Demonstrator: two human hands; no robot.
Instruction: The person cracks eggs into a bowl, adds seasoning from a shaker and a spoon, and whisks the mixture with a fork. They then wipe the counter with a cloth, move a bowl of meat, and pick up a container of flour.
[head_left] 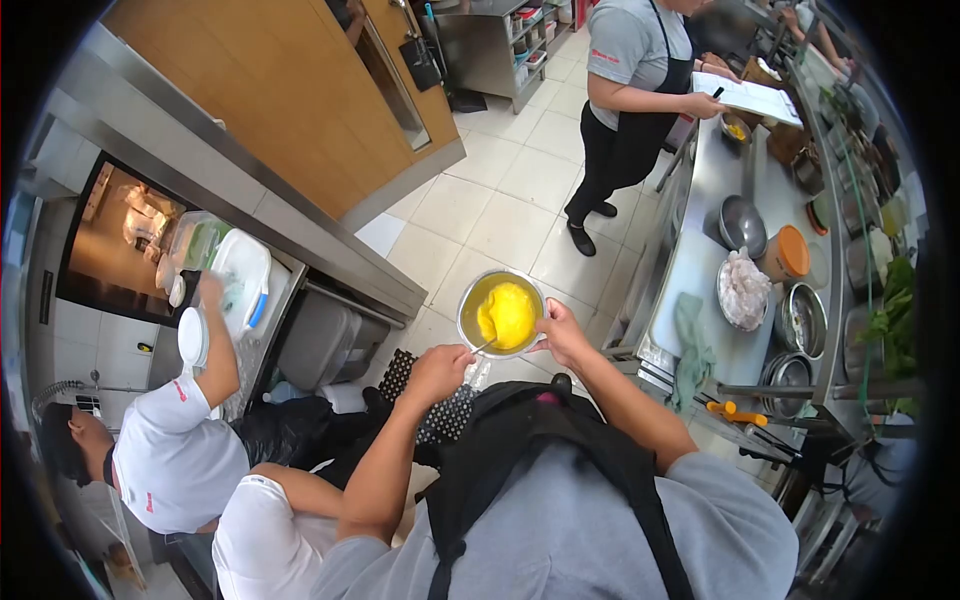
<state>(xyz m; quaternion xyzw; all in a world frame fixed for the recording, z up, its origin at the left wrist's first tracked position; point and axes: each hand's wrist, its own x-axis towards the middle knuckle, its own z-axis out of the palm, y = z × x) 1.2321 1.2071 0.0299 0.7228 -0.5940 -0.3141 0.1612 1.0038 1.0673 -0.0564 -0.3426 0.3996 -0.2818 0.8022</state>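
Observation:
A round metal bowl (468, 316) is held up in front of my body, over the tiled floor. Inside it lies a thick, bright yellow food (510, 312). My left hand (440, 372) is closed at the bowl's near left, gripping a thin metal utensil (486, 345). The utensil's head is buried in the yellow food, so I cannot make out its exact kind. On the other side, my right hand (563, 333) is closed on the bowl's right rim.
To the right, a steel counter carries a white cutting board (690, 270), a green cloth (690, 335), a bowl of pale food (743, 292) and an orange tub (787, 252). A co-worker (640, 90) stands ahead with a clipboard (747, 97). Another person (180, 450) works at a left counter.

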